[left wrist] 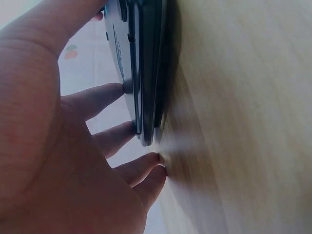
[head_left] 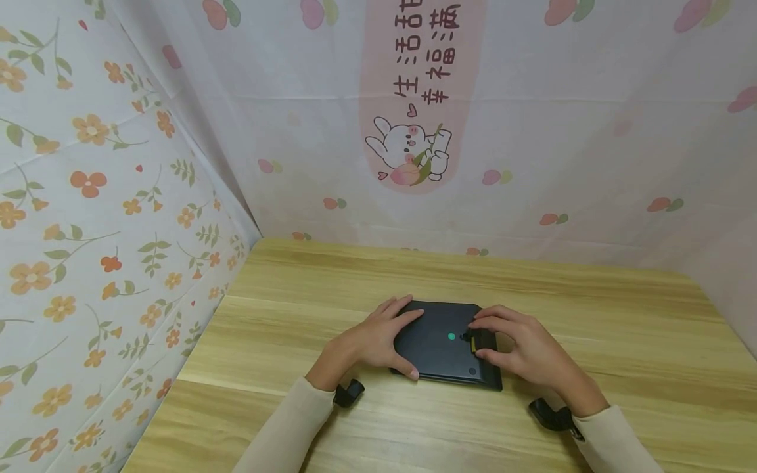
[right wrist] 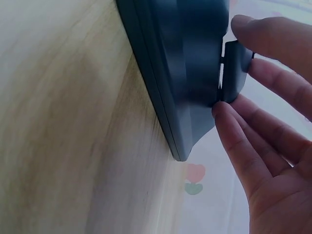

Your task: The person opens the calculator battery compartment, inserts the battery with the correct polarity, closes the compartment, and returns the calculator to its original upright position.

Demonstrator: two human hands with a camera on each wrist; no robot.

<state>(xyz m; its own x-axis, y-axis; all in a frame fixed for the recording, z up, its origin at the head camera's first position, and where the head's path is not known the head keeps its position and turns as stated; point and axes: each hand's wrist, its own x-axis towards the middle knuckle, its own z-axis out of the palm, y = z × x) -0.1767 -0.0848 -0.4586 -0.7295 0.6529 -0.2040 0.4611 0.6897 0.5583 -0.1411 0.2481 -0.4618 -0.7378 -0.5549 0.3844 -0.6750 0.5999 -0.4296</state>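
A dark, flat calculator-like device (head_left: 428, 351) lies back side up on the table. My left hand (head_left: 378, 336) holds its left end, thumb along the near edge and fingers spread over the back and far edge. In the left wrist view, two fingertips touch the device (left wrist: 139, 68) while two others reach the tabletop. At the thicker right end, my right hand (head_left: 526, 345) pinches a small black battery cover (right wrist: 236, 73) between thumb and fingers. The cover stands tilted up from the back, with a gap below it. Something yellow (head_left: 474, 345) shows beside the cover.
The wood-grain table (head_left: 284, 309) extends around the device on all sides. A patterned white cloth (head_left: 307, 131) hangs behind, and a flowered cloth (head_left: 89, 263) stands along the left. Black straps (head_left: 551, 415) sit at both wrists. A green round sticker (head_left: 451, 336) marks the device's back.
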